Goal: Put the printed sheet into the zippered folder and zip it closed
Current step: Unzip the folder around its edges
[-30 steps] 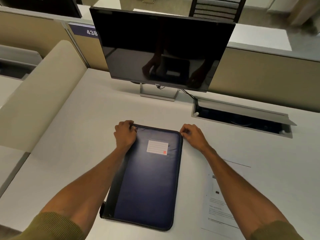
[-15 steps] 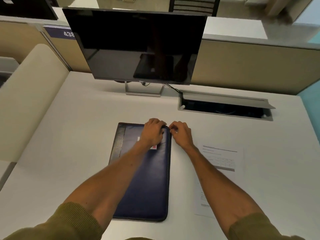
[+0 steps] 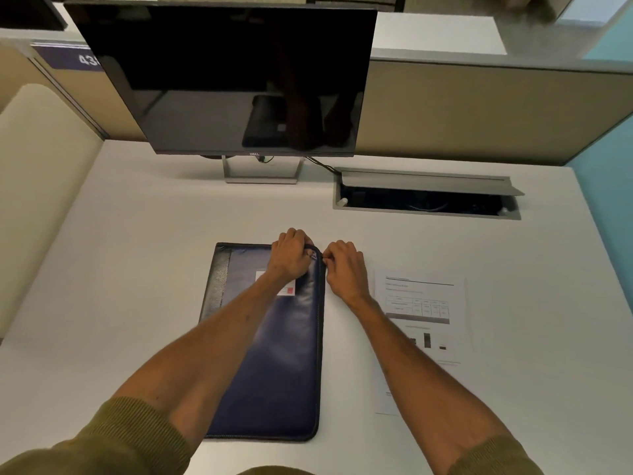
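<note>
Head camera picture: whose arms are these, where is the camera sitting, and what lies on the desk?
No machine here: a person wears one camera on the head, looking forward and down, so you see their own two arms. On the white desk lies a dark blue zippered folder, and to its right a printed sheet, not yet inside. The left hand grips the folder's far right corner; the right hand pinches at its zipper edge beside it. A dark monitor stands behind.

Glossy, slightly wrinkled leatherette on zippered folder (image 3: pixel 284 371), matt paper of printed sheet (image 3: pixel 424 313) at right, smooth matt desk (image 3: pixel 137 269), glossy monitor screen (image 3: pixel 222 80)
</note>
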`<state>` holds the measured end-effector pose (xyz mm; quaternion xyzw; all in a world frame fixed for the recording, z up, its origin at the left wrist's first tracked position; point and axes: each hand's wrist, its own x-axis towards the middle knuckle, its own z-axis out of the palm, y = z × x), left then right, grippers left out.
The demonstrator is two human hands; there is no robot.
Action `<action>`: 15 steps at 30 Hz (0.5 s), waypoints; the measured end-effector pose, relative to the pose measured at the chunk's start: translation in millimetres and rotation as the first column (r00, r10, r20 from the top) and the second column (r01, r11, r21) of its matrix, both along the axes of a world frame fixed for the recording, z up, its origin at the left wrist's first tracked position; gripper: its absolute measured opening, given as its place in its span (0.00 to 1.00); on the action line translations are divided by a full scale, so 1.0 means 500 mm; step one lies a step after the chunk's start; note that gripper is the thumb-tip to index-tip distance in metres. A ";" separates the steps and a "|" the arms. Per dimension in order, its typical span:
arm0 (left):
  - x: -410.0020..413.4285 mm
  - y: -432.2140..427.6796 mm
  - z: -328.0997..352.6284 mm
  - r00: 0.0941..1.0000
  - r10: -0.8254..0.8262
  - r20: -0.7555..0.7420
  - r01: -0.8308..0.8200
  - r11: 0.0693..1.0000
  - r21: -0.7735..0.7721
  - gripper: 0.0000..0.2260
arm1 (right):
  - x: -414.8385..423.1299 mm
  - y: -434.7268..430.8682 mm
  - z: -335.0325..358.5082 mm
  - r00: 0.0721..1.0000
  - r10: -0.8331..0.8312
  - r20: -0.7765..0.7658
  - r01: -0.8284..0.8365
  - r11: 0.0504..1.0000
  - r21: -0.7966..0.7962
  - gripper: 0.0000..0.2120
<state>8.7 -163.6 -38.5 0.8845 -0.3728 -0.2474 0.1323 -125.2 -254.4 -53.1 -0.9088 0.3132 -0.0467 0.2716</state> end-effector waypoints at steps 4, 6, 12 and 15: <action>-0.016 0.001 0.009 0.999 -0.046 -0.011 0.046 0.999 -0.012 0.13 | -0.003 -0.015 0.014 1.000 -0.003 0.014 0.003 1.000 0.009 0.06; -0.013 0.004 0.016 0.999 -0.045 -0.016 0.045 0.999 -0.017 0.12 | -0.002 -0.020 0.023 0.999 0.036 0.000 -0.036 0.999 0.004 0.07; -0.001 0.012 0.028 1.000 0.027 -0.012 -0.028 0.999 -0.034 0.12 | -0.046 0.013 0.014 0.995 0.096 -0.011 -0.096 0.994 -0.043 0.08; 0.001 0.012 0.030 0.997 0.080 -0.017 -0.081 0.996 -0.042 0.12 | -0.088 0.060 0.000 0.993 0.119 0.013 -0.118 0.992 -0.042 0.08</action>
